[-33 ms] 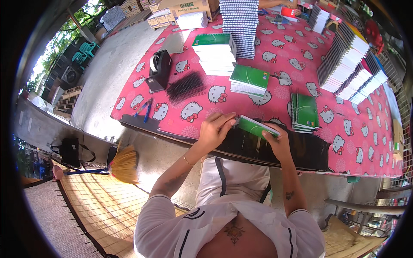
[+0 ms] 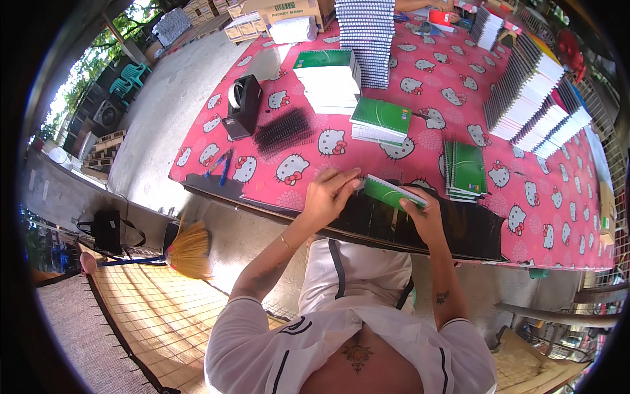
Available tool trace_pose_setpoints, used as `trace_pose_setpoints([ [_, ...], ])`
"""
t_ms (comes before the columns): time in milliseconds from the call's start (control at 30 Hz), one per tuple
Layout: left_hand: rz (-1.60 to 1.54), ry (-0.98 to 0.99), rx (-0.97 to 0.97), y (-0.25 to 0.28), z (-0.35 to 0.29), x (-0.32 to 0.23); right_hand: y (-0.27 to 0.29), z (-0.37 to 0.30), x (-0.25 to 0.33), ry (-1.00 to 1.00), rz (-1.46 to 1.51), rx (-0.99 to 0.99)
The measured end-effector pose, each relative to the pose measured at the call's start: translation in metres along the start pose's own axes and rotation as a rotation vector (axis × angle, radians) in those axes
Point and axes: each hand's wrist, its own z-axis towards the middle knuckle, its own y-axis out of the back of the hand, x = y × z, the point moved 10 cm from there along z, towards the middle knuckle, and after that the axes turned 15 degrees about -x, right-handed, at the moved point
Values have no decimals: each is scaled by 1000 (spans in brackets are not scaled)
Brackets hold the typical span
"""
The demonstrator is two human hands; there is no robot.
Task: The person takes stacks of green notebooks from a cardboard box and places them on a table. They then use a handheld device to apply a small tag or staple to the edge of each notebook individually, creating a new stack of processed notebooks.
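Note:
My right hand (image 2: 423, 211) grips a small green-covered notebook (image 2: 387, 192) by its right end, thumb on the cover. The notebook is tilted above the table's near edge. At its left end my left hand (image 2: 330, 197) has thumb and forefinger pinched together; what lies between them is too small to make out. Beyond the notebook stands a short stack of green spiral notebooks (image 2: 387, 115). To its right is a small pile of green notebooks (image 2: 467, 169). Loose black binding coils (image 2: 283, 131) lie in a heap farther left.
A black tape dispenser (image 2: 243, 108) and blue pens (image 2: 225, 169) are at the left of the pink-clothed table (image 2: 295, 187). Taller notebook stacks (image 2: 364, 49) rise at the back, with more stacks (image 2: 525, 92) at right. Another person's hand (image 2: 438, 5) shows at the far side. A broom (image 2: 190, 253) leans below left.

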Motion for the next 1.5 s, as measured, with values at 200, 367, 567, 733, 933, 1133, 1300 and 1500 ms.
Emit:
trace_pose_setpoints([
  [200, 22, -87, -21, 1, 1, -3, -1, -2, 0, -13, 7, 12],
  [367, 34, -88, -6, -5, 4, 4, -2, -1, 4, -1, -2, 26],
  [567, -45, -145, 35, -7, 12, -1, -1, -3, 4, 13, 17, 31],
  [733, -124, 4, 296, -18, 13, 4, -8, -7, 11, 85, 54, 70],
  [933, 172, -301, 391, -28, 18, -34, -4, -11, 12, 75, 96, 61],
  [1133, 660, -482, 146, -46, -58, -33, -1, -19, 20, 65, 70, -71],
  [1300, 307, -366, 266, -42, -9, -34, 6, -16, 16, 120, 9, 14],
  [1500, 2, -198, 432, -45, 15, -27, 2, -16, 12, 57, 77, 71],
])
